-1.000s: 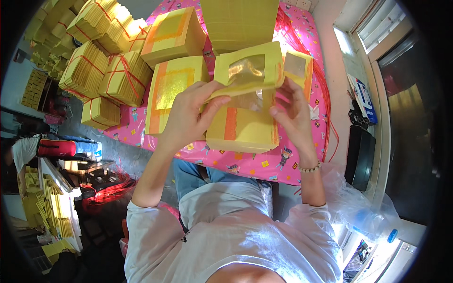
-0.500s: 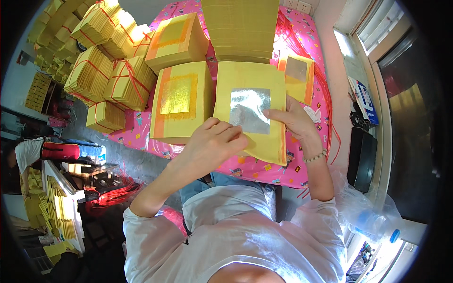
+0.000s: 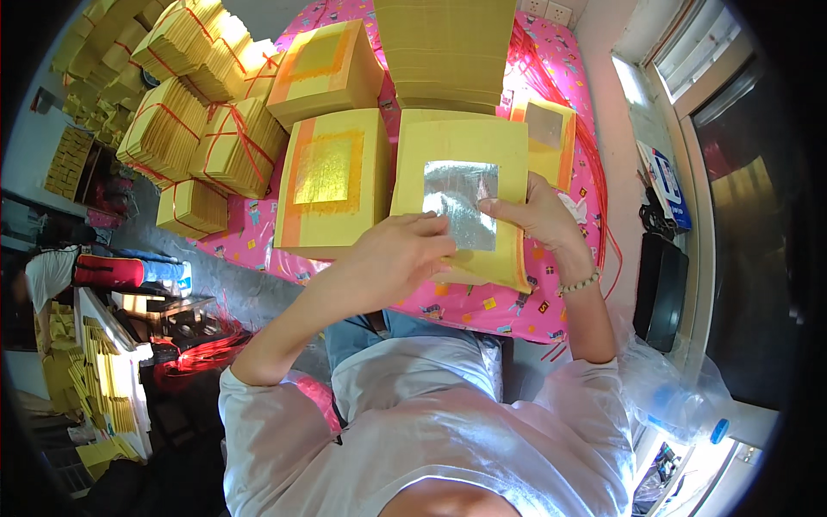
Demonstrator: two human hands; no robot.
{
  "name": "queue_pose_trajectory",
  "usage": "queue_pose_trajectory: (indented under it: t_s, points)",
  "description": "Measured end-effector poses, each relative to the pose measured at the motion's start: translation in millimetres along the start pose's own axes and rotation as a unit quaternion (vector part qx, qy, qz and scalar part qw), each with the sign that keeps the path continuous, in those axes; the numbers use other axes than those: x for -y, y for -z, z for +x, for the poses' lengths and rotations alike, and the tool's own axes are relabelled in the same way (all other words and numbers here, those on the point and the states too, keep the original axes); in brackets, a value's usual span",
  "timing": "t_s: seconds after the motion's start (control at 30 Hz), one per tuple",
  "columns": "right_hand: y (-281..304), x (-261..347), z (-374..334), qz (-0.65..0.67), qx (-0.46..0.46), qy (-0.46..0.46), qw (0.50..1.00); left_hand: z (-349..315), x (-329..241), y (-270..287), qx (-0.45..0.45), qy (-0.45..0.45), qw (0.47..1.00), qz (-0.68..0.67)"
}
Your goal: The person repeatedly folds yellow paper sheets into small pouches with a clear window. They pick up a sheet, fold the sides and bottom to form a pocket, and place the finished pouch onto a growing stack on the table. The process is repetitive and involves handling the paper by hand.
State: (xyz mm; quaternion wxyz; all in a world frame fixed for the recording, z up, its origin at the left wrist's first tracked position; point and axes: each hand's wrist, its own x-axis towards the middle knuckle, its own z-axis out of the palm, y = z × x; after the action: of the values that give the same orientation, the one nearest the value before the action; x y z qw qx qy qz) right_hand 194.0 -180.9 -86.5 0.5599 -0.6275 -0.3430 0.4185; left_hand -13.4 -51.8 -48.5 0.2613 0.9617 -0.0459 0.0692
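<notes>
On pink table (image 3: 258, 226), hands press silver-foil stack (image 3: 461, 194).

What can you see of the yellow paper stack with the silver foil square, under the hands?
The yellow paper stack is square, thin sheets piled flat, its top sheet bearing a shiny, slightly crinkled silver foil square at centre. It lies on the pink patterned table cover at the near edge, beside a stack with a gold square. The left hand rests on its near edge; the right hand has its fingers on the foil.
</notes>
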Motion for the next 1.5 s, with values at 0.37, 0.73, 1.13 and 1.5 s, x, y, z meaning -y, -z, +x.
queue_pose_trajectory:
  t_s: [0.37, 0.73, 1.13, 1.5]
  points:
    - [-6.9, -0.6, -3.4, -0.164, -0.061, 0.076, 0.982, 29.5, 18.0, 40.7, 0.126, 0.068, 0.987, -0.067]
    - [9.0, 51.4, -1.2, -0.109, 0.086, -0.028, 0.990, 33.0, 57.8, 46.5, -0.155, 0.012, 0.984, -0.091]
    - [-18.3, 23.9, 12.5, -0.033, -0.082, 0.240, 0.967, 59.9, 62.1, -21.2, -0.396, 0.026, 0.820, -0.413]
    - [-18.7, 13.0, 15.0, -0.014, -0.073, 0.239, 0.968, 58.0, 58.4, -35.8, -0.332, 0.045, 0.867, -0.368]
